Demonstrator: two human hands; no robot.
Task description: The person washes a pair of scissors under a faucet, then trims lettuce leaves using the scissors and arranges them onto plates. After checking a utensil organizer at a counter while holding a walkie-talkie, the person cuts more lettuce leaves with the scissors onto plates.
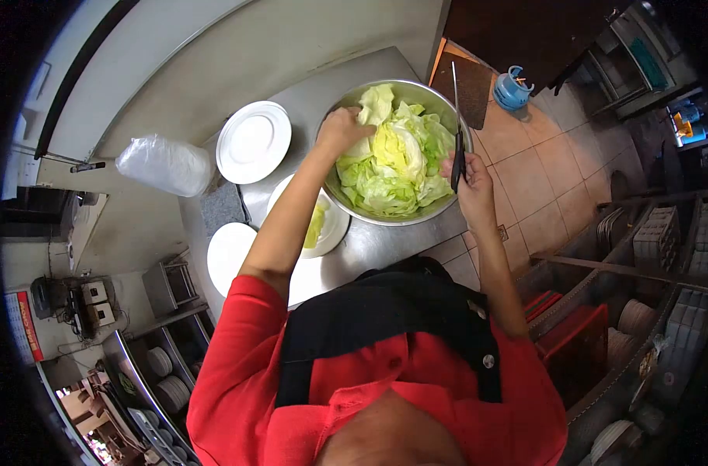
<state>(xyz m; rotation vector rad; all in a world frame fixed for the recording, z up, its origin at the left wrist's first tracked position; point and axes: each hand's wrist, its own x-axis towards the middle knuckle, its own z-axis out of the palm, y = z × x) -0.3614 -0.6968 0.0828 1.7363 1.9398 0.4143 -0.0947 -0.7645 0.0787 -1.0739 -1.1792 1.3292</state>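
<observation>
A wide metal bowl [336, 201] full of lettuce [393, 155] stands on the steel table. My left hand [343, 130] reaches over its left rim, fingers closed at a pale lettuce leaf [378, 102] on top of the pile. At the bowl's right rim, my right hand [474, 186] grips the black handle of a knife [457, 160], the long thin blade pointing away from me. Left of the bowl, partly behind my left forearm, a white plate [337, 229] carries a green lettuce piece [315, 225].
White plates [253, 142] and another plate [228, 252] lie at the table's left, near a clear plastic bag [166, 165] and a grey cloth [223, 208]. A blue gas cylinder [513, 88] stands on the tiled floor. Racks with dishes [638, 317] are at the right.
</observation>
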